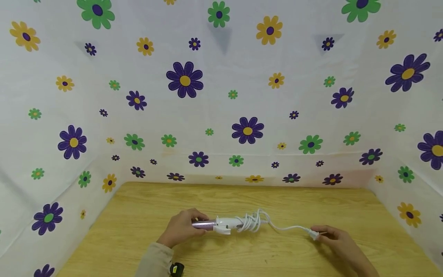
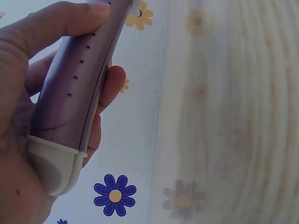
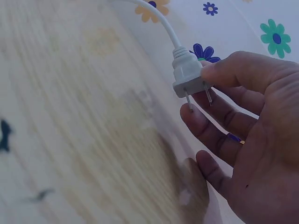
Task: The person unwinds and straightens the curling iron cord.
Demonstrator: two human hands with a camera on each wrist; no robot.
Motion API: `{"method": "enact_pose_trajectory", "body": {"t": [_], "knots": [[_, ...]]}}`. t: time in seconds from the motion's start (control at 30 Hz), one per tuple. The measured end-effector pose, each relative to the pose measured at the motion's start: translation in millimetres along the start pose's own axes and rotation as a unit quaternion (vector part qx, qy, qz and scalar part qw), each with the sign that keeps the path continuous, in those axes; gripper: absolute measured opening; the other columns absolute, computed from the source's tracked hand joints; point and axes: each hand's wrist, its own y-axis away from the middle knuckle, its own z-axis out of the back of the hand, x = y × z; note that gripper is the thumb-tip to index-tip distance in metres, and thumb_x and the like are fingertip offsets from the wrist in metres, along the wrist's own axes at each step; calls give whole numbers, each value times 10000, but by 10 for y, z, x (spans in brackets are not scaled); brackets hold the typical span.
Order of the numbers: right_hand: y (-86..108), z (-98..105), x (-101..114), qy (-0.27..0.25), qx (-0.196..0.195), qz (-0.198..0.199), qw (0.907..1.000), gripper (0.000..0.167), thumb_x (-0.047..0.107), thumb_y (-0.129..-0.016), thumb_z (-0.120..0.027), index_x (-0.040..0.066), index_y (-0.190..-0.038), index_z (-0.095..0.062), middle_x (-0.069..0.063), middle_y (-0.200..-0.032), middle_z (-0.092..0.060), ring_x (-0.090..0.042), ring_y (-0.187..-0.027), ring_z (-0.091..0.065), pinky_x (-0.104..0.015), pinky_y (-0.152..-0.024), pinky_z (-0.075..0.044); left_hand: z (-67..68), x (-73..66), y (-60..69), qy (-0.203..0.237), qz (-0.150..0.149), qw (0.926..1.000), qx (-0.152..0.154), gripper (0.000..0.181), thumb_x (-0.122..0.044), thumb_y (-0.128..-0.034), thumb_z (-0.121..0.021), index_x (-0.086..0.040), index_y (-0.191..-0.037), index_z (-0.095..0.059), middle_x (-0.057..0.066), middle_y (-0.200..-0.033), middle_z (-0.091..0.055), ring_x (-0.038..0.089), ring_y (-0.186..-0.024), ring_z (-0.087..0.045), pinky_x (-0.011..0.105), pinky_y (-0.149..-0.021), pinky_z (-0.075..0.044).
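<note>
My left hand [image 1: 183, 227] grips the purple metallic barrel [image 2: 77, 79] of a curling iron [image 1: 226, 223]. The barrel has a row of small dark holes and a white end cap [image 2: 53, 163], which lies against the palm in the left wrist view. White cord [image 1: 250, 222] is wound in loops round the white handle. From there a loose length runs right to a two-pin plug [image 1: 313, 234]. Pinching this plug between thumb and fingers is my right hand [image 1: 340, 244]. Its two metal prongs [image 3: 209, 95] point toward the hand in the right wrist view.
Underneath is a wooden table [image 1: 263, 261]. White sheeting [image 1: 221, 104] printed with green, yellow and purple flowers rises behind the table and along both sides. A black strap piece [image 1: 177, 269] shows by the left sleeve [image 1: 155, 259].
</note>
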Motion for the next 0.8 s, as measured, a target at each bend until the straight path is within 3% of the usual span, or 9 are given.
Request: {"method": "enact_pose_trajectory", "body": {"t": [0.2, 0.5, 0.8], "knots": [[7, -33, -33, 168, -18, 496, 9986, 402, 209, -930, -622, -32, -1250, -594, -188, -1198, -642, 69, -872, -563, -189, -733, -477, -36, 23, 0, -176, -93, 9998, 1, 314, -265, -713, -817, -217, -1014, -742, -65, -968, -692, 101, -846, -599, 341, -748, -480], [8, -37, -48, 204, -44, 311, 9993, 426, 263, -911, -652, -23, -1223, -605, -184, -1201, -649, 95, -900, -561, -173, -775, -493, -34, 2, -2, -140, -156, 9998, 16, 321, -262, -711, -819, -218, -1019, -738, -70, -960, -695, 84, -825, -587, 327, -734, -473], [18, -67, 1, 220, -59, 553, 9982, 403, 229, -914, -649, -46, -1205, -602, -191, -1167, -659, 76, -870, -567, -183, -757, -495, -13, 8, 16, -79, -96, 9999, 59, 320, -255, -713, -816, -222, -1022, -738, -69, -962, -690, 90, -829, -587, 326, -735, -477]]}}
